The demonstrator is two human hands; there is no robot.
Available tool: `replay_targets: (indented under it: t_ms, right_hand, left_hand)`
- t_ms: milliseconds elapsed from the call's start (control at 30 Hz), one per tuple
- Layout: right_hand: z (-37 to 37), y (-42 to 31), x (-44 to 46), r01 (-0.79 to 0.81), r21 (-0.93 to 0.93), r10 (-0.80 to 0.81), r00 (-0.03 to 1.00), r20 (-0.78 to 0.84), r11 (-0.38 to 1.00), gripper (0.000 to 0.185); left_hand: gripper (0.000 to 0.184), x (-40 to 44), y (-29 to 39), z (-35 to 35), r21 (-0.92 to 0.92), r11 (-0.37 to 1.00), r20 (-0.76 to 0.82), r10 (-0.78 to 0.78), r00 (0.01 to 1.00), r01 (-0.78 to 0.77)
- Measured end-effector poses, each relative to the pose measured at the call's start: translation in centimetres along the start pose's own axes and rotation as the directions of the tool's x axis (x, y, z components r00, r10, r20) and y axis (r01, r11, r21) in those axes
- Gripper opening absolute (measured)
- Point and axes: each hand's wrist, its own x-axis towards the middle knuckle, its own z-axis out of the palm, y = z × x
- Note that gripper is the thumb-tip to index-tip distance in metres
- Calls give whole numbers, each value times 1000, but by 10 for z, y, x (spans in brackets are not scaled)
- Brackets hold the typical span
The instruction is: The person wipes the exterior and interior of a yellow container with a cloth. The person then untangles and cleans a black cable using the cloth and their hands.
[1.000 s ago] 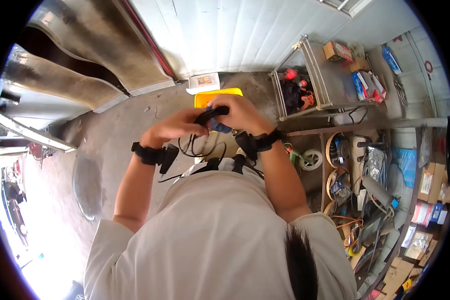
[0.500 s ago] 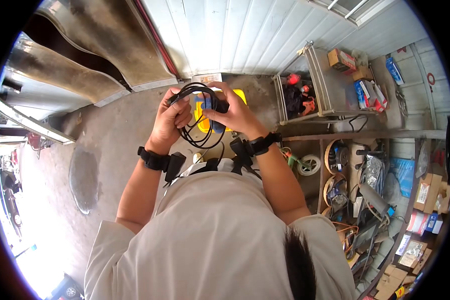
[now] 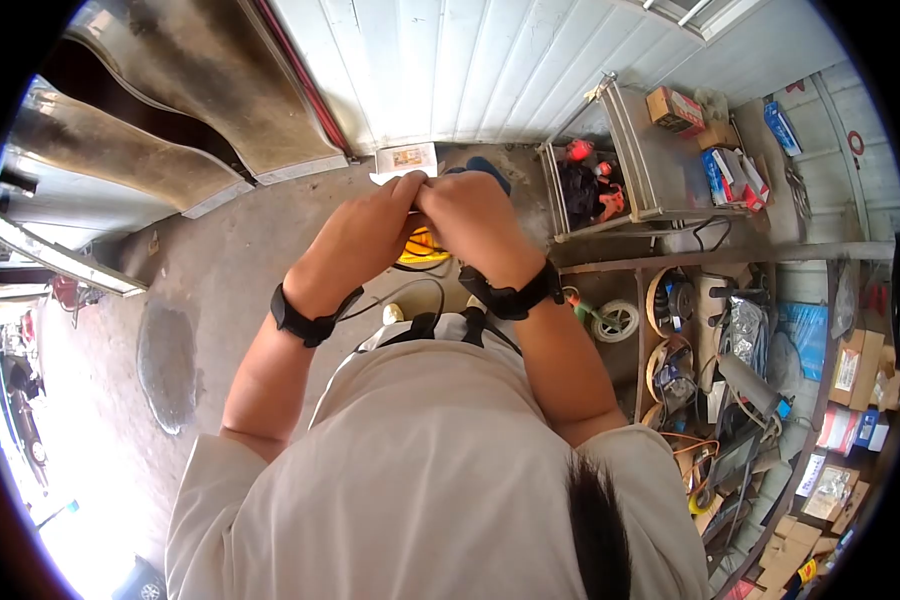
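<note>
My left hand [image 3: 365,230] and my right hand [image 3: 480,225] are close together in front of my body, knuckles upward and fingers curled. Both are closed round a black cable [image 3: 435,284], most of which is hidden under the hands. A thin loop of it hangs down toward my waist. Below the hands, part of a yellow container [image 3: 422,246] shows on the floor. Something dark blue [image 3: 485,168] sticks out beyond my right hand; its kind is unclear. Each wrist wears a black strap.
A white box [image 3: 406,160] with a printed picture stands by the wall. To the right are a metal rack [image 3: 630,150] with red tools, a white wheel [image 3: 615,321], and shelves of cardboard boxes [image 3: 856,370]. Dark curved panels [image 3: 190,80] lean at the upper left.
Both hands have turned over, backs up, and come together. The cable coil, plainly visible before, is now mostly hidden beneath them. The view has shifted slightly.
</note>
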Motion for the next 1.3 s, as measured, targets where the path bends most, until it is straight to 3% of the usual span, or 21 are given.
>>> replay_targets:
  t_ms: [33, 100, 233, 333, 367, 467, 500, 567, 633, 733, 767, 867, 933, 1000, 1033, 1067, 1100, 1167, 1233, 1267, 1300]
  right_hand:
    - [-8, 3, 1, 5, 48, -4, 1000, -26, 999, 9]
    - [-12, 7, -4, -11, 149, 20, 998, -55, 989, 9]
    - [9, 13, -15, -253, 286, 246, 967, 62, 924, 13]
    - [18, 26, -23, -456, 427, 399, 890, 220, 781, 17]
    - [17, 29, -28, -509, 500, 433, 860, 270, 700, 20]
    - [14, 24, -34, -477, 596, 476, 862, 174, 646, 21]
    - [9, 23, -34, -443, 497, 449, 886, 117, 746, 21]
    - [-3, 20, -34, -364, 268, 374, 927, 14, 892, 22]
    - [-4, 20, -31, -292, 159, 292, 956, 23, 943, 22]
    - [-5, 10, -24, -166, 78, 161, 985, 60, 983, 22]
    - [-5, 7, -22, -123, 67, 118, 990, 77, 990, 22]
    - [5, 13, -22, -43, 115, 32, 995, 95, 992, 27]
    - [11, 25, -29, -160, 207, 184, 978, -100, 965, 32]
    - [12, 49, -39, -432, 277, 421, 901, 103, 858, 37]
    - [10, 68, -46, -633, 223, 528, 756, 388, 742, 41]
    - [9, 87, -56, -787, 106, 573, 526, 629, 607, 45]
    - [27, 109, -79, -858, 315, 568, 507, 648, 406, 46]
    - [75, 147, -121, -779, 621, 534, 488, 690, -90, 49]
    - [64, 131, -123, -420, 755, 506, 564, 652, -504, 51]
    - [54, 120, -125, -187, 720, 509, 592, 625, -668, 53]
    - [36, 103, -118, -118, 706, 567, 511, 646, -698, 44]
  left_hand:
    - [20, 1, -6, 4, -79, 995, -53, 51, 997, -55]
    - [17, 2, -14, 10, -23, 999, -32, 38, 999, -38]
    - [13, 4, -15, 23, 235, 971, -66, -38, 997, 53]
    - [10, 2, -15, 19, 193, 981, -329, 47, 943, 19]
    - [10, 0, -17, 17, 72, 997, -363, -12, 932, 41]
    - [11, -5, -14, 5, -171, 983, -393, -10, 920, -63]
    - [13, -6, -14, -1, -237, 970, -311, -20, 950, -57]
    - [16, -8, -24, -8, -162, 987, -140, -10, 990, -13]
    - [27, -8, -22, -18, -119, 988, 121, -84, 989, 98]
    - [30, -12, -13, -5, -139, 990, -35, -32, 999, 26]
    - [26, -9, -6, -1, -172, 984, -39, -59, 998, 51]
    - [25, -8, -17, 29, -27, 997, 28, -66, 997, 67]
    - [30, -9, -21, 30, -92, 989, -57, -121, 991, 116]
    - [30, -12, -26, 25, -186, 968, -123, -194, 973, 170]
    - [32, -14, -28, 20, -263, 945, -144, -239, 960, 196]
    - [33, -17, -29, 15, -285, 928, -127, -283, 951, 239]
    - [33, -19, -30, 10, -306, 910, -111, -328, 938, 281]
    - [34, -22, -37, 10, -367, 886, -138, -354, 925, 284]
    - [33, -26, -37, 10, -383, 877, -141, -366, 920, 290]
    - [32, -28, -36, 10, -390, 873, -138, -371, 918, 294]
    - [32, -29, -38, 12, -411, 869, -133, -356, 925, 275]
